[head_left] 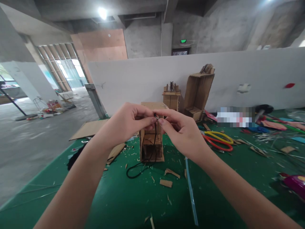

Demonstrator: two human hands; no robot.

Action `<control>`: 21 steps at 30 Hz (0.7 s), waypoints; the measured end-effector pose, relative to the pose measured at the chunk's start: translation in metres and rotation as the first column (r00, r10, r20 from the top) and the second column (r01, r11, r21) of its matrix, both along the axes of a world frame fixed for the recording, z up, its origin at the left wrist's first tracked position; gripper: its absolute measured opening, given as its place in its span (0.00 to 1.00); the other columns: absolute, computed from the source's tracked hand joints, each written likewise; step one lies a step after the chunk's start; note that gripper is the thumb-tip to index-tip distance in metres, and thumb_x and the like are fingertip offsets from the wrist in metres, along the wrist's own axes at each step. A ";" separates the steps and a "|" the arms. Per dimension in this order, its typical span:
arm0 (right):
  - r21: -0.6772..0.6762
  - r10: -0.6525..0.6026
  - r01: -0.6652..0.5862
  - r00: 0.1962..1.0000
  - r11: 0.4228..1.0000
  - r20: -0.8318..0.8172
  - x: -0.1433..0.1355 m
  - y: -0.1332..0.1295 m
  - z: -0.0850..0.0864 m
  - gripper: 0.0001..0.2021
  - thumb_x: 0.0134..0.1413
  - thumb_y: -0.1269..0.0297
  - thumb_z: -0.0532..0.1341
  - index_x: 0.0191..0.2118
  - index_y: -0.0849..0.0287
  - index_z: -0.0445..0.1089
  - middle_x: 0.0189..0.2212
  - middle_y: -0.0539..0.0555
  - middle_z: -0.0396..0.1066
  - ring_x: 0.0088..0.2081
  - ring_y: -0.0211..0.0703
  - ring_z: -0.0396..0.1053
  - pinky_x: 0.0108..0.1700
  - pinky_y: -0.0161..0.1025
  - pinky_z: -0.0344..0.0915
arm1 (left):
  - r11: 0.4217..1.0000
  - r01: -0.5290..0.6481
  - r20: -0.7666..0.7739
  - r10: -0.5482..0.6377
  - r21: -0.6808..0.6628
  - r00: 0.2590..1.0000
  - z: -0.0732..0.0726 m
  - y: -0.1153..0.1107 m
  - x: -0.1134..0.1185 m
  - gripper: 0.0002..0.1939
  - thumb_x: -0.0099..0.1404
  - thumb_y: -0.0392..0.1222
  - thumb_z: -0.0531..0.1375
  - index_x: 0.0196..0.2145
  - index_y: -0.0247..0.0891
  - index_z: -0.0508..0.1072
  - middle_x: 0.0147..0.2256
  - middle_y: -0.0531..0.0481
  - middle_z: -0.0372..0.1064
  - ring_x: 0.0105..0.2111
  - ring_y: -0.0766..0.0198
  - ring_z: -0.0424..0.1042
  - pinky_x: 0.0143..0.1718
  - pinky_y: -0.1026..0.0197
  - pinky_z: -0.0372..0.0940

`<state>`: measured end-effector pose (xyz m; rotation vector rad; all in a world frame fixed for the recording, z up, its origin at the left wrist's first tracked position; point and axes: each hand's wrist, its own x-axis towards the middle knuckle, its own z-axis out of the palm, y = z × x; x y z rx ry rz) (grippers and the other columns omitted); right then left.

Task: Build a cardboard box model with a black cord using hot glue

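My left hand (133,122) and my right hand (181,130) meet fingertip to fingertip at the middle of the view. Both pinch a black cord (155,136), whose upper end lies between the thumbs and index fingers. A small shiny bit shows at the pinch, too small to name. From there the cord hangs down past the front of an upright cardboard box structure (143,149) and ends in a loop on the green table. My fingers hide part of the box's upper half, so I cannot tell whether the cord is fastened to it.
Red- and yellow-handled scissors (220,141) lie right of my hands. Two cardboard structures, one small (171,98) and one tall (200,92), stand by the white partition (133,76). A blue strip (191,190) and cardboard scraps (166,183) lie on the green table (114,203).
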<state>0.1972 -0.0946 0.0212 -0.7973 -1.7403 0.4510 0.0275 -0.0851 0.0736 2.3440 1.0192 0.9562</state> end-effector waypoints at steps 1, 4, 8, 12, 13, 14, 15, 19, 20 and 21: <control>0.000 0.006 -0.006 1.000 1.000 -0.001 0.000 0.000 0.000 0.13 0.57 0.65 0.56 0.47 0.52 0.70 0.27 0.47 0.70 0.23 0.33 0.60 0.24 0.33 0.58 | 1.000 0.002 -0.008 -0.002 0.005 1.000 0.000 0.000 0.000 0.10 0.61 0.43 0.56 0.29 0.38 0.76 0.24 0.52 0.72 0.26 0.68 0.69 0.25 0.68 0.61; 0.003 0.030 -0.030 1.000 1.000 -0.005 0.000 0.001 -0.001 0.13 0.56 0.65 0.56 0.46 0.52 0.71 0.26 0.47 0.70 0.23 0.32 0.60 0.24 0.33 0.57 | 1.000 0.011 -0.043 -0.010 0.006 0.999 0.000 -0.001 -0.001 0.11 0.61 0.43 0.56 0.28 0.39 0.76 0.25 0.52 0.72 0.25 0.68 0.68 0.25 0.67 0.60; -0.021 0.071 -0.071 0.998 0.997 -0.003 0.003 0.001 -0.001 0.12 0.56 0.64 0.57 0.46 0.52 0.70 0.23 0.45 0.68 0.21 0.31 0.58 0.22 0.32 0.55 | 0.999 0.046 -0.069 -0.047 -0.019 0.996 0.002 -0.002 -0.002 0.10 0.62 0.41 0.55 0.27 0.39 0.76 0.24 0.53 0.72 0.25 0.69 0.67 0.25 0.68 0.60; -0.084 0.166 -0.166 0.986 0.982 -0.011 0.006 0.002 0.000 0.12 0.56 0.62 0.58 0.46 0.53 0.70 0.21 0.46 0.68 0.22 0.33 0.62 0.23 0.32 0.58 | 0.994 0.091 -0.070 -0.095 -0.055 0.993 0.003 0.000 -0.005 0.09 0.61 0.40 0.56 0.27 0.39 0.75 0.25 0.54 0.72 0.26 0.69 0.67 0.26 0.69 0.61; -0.094 0.183 -0.184 0.983 0.978 -0.017 0.007 0.003 0.000 0.12 0.56 0.62 0.58 0.46 0.54 0.70 0.21 0.46 0.68 0.23 0.33 0.63 0.25 0.33 0.60 | 0.994 0.095 -0.081 -0.099 -0.059 0.992 0.003 0.000 -0.006 0.09 0.61 0.40 0.56 0.26 0.39 0.75 0.24 0.54 0.71 0.26 0.69 0.67 0.26 0.69 0.60; -0.100 0.193 -0.195 0.981 0.976 -0.023 0.008 0.003 0.000 0.12 0.55 0.62 0.58 0.46 0.54 0.70 0.21 0.46 0.68 0.24 0.34 0.64 0.26 0.33 0.61 | 0.994 0.093 -0.094 -0.098 -0.060 0.991 0.003 0.001 -0.007 0.09 0.61 0.41 0.57 0.26 0.39 0.74 0.24 0.54 0.70 0.25 0.69 0.66 0.25 0.68 0.60; -0.104 0.199 -0.200 0.980 0.974 -0.027 0.008 0.003 0.000 0.12 0.55 0.62 0.58 0.45 0.55 0.70 0.21 0.46 0.68 0.24 0.34 0.65 0.27 0.33 0.62 | 0.994 0.090 -0.107 -0.096 -0.059 0.990 0.003 0.001 -0.007 0.10 0.61 0.42 0.57 0.25 0.38 0.74 0.23 0.54 0.69 0.24 0.69 0.65 0.24 0.68 0.59; -0.100 0.195 -0.195 0.981 0.976 -0.008 0.009 0.002 0.000 0.11 0.56 0.63 0.58 0.45 0.56 0.70 0.21 0.46 0.68 0.24 0.34 0.65 0.27 0.33 0.62 | 0.997 0.070 -0.128 -0.075 -0.039 0.989 0.004 -0.001 -0.008 0.11 0.61 0.43 0.57 0.25 0.38 0.73 0.21 0.54 0.67 0.22 0.70 0.62 0.21 0.67 0.55; -0.095 0.191 -0.191 0.981 0.977 -0.001 0.008 0.001 0.000 0.11 0.56 0.63 0.58 0.45 0.55 0.70 0.21 0.46 0.68 0.24 0.34 0.65 0.27 0.33 0.62 | 0.997 0.067 -0.129 -0.070 -0.031 0.989 0.004 -0.002 -0.008 0.10 0.61 0.43 0.57 0.25 0.38 0.73 0.21 0.54 0.66 0.22 0.70 0.61 0.21 0.67 0.54; -0.088 0.186 -0.184 0.983 0.979 0.004 0.007 0.001 0.000 0.11 0.56 0.63 0.58 0.45 0.55 0.70 0.21 0.46 0.68 0.24 0.34 0.65 0.27 0.33 0.62 | 0.998 0.061 -0.129 -0.063 -0.023 0.990 0.004 -0.003 -0.007 0.10 0.61 0.42 0.57 0.24 0.38 0.73 0.20 0.55 0.66 0.21 0.71 0.60 0.20 0.67 0.54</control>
